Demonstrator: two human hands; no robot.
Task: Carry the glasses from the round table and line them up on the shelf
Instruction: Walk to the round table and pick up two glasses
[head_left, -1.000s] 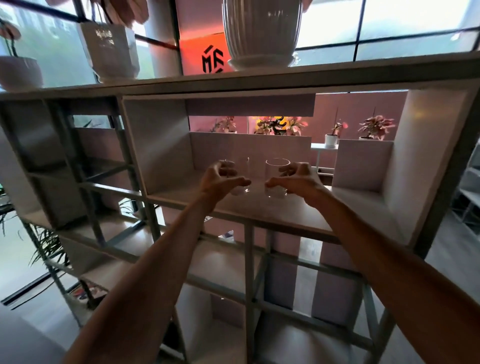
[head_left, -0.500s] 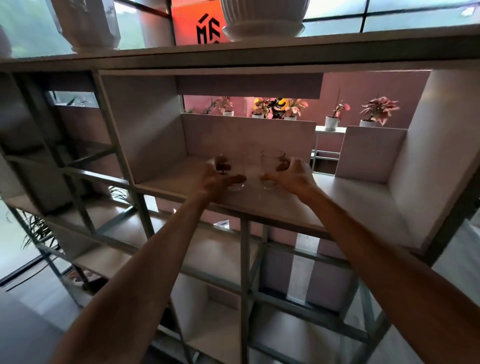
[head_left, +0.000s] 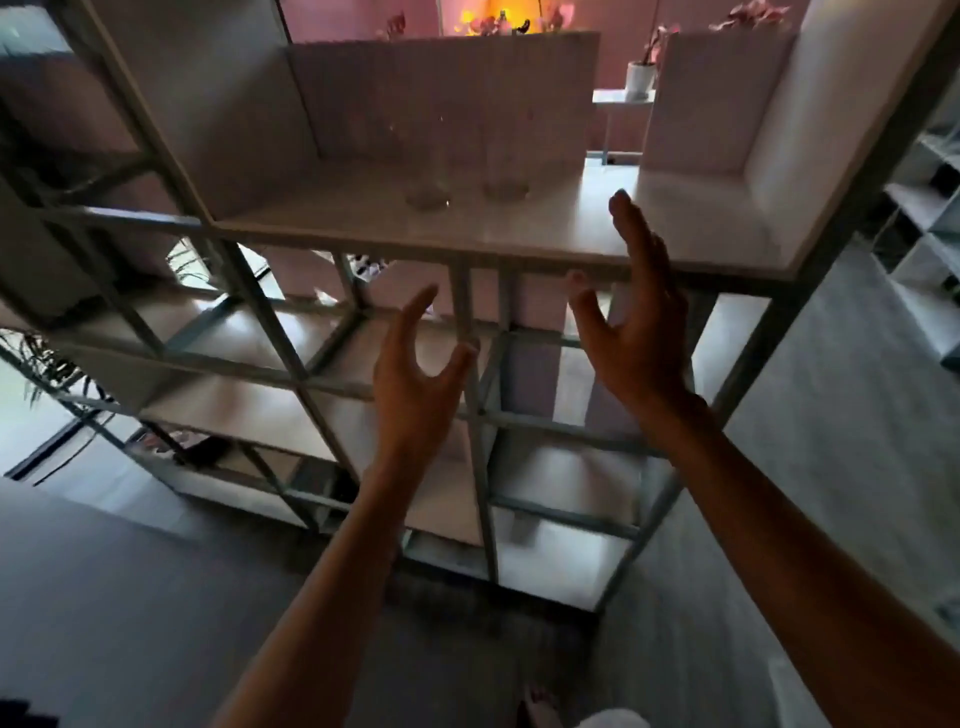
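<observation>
Having let go a moment ago, left hand (head_left: 415, 374) and right hand (head_left: 636, 332) now spread empty below the shelf (head_left: 545, 234) front edge. Leaving two glasses (head_left: 465, 156) side by side mid-shelf; likely back to the round table for more

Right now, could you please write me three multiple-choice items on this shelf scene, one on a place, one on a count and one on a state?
1. Where do the glasses stand?
A. on the floor
B. on the shelf board, in front of the pale back panel
C. in the hands

2. How many glasses show on the shelf?
A. two
B. four
C. none

3. How are the hands?
A. both open and empty
B. each closed on a glass
C. one holding a pot

Answers:
1 B: the left glass and the right glass stand side by side on the shelf board.
2 A: only these two can be made out.
3 A: the left hand and the right hand have spread fingers and hold nothing, below the board's front edge.
</observation>
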